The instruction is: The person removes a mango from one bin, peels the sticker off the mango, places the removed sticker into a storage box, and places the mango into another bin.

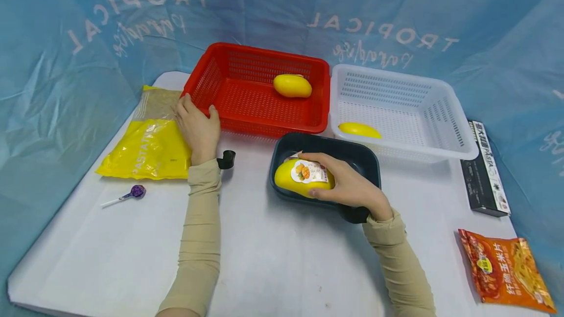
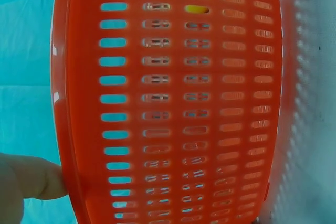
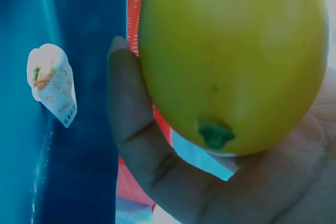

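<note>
My right hand (image 1: 348,186) grips a yellow mango (image 1: 299,178) with a paper label, at the near left corner of a dark blue tray (image 1: 365,158). The right wrist view shows the mango (image 3: 231,61) close up, cupped by my fingers (image 3: 131,114). My left hand (image 1: 197,126) rests on the near left corner of the red basket (image 1: 229,84), fingers over its rim. In the left wrist view the basket wall (image 2: 173,103) fills the frame, with a fingertip (image 2: 37,179) at its rim. A second mango (image 1: 292,85) lies in the red basket. A third mango (image 1: 359,130) lies in the white basket (image 1: 440,111).
A yellow pasta bag (image 1: 147,143) lies left of the red basket, with a purple lollipop (image 1: 132,193) in front of it. A black pasta box (image 1: 484,175) and an orange snack packet (image 1: 506,270) lie at the right. Blue cloth backs the white table (image 1: 273,268).
</note>
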Available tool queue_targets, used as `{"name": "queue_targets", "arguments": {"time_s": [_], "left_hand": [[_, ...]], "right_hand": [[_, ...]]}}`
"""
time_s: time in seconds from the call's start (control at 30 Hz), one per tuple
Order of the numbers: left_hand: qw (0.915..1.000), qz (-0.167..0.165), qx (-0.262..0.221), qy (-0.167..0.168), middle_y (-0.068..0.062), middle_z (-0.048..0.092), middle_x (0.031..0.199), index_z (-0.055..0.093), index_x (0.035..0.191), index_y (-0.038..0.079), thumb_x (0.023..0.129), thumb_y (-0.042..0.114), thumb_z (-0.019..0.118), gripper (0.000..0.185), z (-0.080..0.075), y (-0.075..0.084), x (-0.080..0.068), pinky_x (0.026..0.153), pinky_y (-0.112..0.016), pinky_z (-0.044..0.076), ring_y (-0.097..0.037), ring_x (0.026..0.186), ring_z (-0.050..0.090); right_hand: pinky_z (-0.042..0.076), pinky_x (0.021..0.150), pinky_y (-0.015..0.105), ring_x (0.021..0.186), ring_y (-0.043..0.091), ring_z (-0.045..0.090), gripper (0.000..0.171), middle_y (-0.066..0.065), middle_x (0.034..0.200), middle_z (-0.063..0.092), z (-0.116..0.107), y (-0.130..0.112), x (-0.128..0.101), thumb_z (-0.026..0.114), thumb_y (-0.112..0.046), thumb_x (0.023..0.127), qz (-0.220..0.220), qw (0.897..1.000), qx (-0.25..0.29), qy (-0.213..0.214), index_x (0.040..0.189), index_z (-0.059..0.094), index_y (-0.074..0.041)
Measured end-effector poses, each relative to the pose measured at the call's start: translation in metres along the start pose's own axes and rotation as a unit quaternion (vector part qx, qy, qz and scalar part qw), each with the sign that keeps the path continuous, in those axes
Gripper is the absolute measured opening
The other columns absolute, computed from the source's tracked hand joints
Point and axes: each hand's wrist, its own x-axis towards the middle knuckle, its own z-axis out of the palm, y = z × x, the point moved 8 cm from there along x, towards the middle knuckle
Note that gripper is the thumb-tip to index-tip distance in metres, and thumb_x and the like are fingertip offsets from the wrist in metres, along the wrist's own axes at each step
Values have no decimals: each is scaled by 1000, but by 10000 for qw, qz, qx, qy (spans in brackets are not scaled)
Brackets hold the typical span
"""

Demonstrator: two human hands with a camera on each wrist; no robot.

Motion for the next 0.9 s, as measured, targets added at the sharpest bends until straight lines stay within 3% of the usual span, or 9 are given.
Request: {"name": "queue_targets", "arguments": {"time_s": [0.1, 0.43, 0.63, 0.9], "left_hand": [[9999, 121, 54, 24, -20, 30, 153, 27, 150, 1, 97, 28, 51, 64, 0, 3, -2, 124, -46, 9, -42, 149, 10], [9981, 561, 75, 236, -20, 35, 150, 46, 140, 2, 97, 24, 50, 49, -1, 19, -10, 124, -47, 9, -41, 149, 13], [9910, 1241, -242, 430, -19, 43, 144, 56, 132, 2, 97, 20, 52, 39, -5, 48, -22, 123, -43, 17, -39, 148, 22], [9738, 2159, -710, -7, -18, 51, 138, 61, 125, 3, 96, 16, 55, 32, 13, 89, -54, 119, -43, 28, -36, 143, 32]], "right_hand": [[46, 88, 36, 108, 17, 48, 69, -3, 134, 52, 3, 1, -4, 73, -20, 82, 11, 10000, 7, -24, 143, 43, -28], [50, 82, 27, 103, 14, 50, 69, -4, 124, 55, 20, -8, -25, 74, -20, 80, -308, 9988, 335, -190, 142, 44, -27], [49, 83, 26, 105, 12, 51, 70, -4, 131, 55, 42, -16, -40, 73, -19, 80, -626, 9946, 639, -522, 143, 44, -24], [47, 90, 27, 106, 11, 51, 68, -6, 138, 52, 64, -1, -54, 73, -22, 81, -227, 9932, 815, -797, 143, 45, -18]]}}
